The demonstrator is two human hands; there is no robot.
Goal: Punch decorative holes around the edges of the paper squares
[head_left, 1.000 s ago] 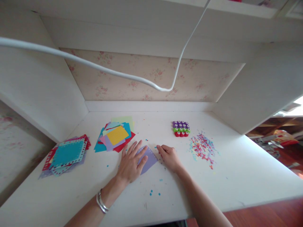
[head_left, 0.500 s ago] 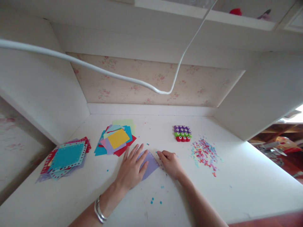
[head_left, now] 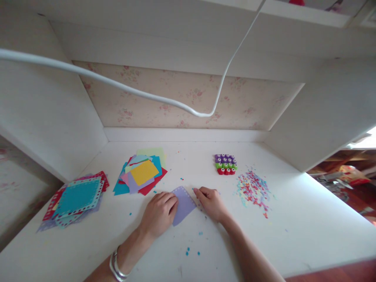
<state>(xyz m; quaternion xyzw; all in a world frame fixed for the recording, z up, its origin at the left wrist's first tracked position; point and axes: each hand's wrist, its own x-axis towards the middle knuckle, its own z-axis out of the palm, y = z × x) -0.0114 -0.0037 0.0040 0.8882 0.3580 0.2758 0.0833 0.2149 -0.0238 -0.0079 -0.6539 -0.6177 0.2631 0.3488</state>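
A purple sheet of paper (head_left: 185, 207) lies on the white desk, with small punched holes along its top and upper right edges. My left hand (head_left: 160, 213), a silver bracelet on its wrist, is closed at the sheet's left edge, fingers curled over it. Just right of the sheet's right corner, my right hand (head_left: 210, 201) rests on the desk with its fingers folded in. Whatever it may hold is hidden. Tiny blue paper bits (head_left: 188, 251) are scattered on the desk near my hands.
Plain coloured papers (head_left: 143, 172) are piled beyond my left hand. Papers with punched edges (head_left: 80, 196) are stacked at far left. Purple, green and red punches (head_left: 225, 164) stand in rows at the back, beside a heap of confetti (head_left: 254, 190). A white cable (head_left: 164, 100) hangs across the view.
My left hand has gone from spread flat over the purple paper to curled at its left edge, uncovering more of the sheet. My right hand stays almost still.
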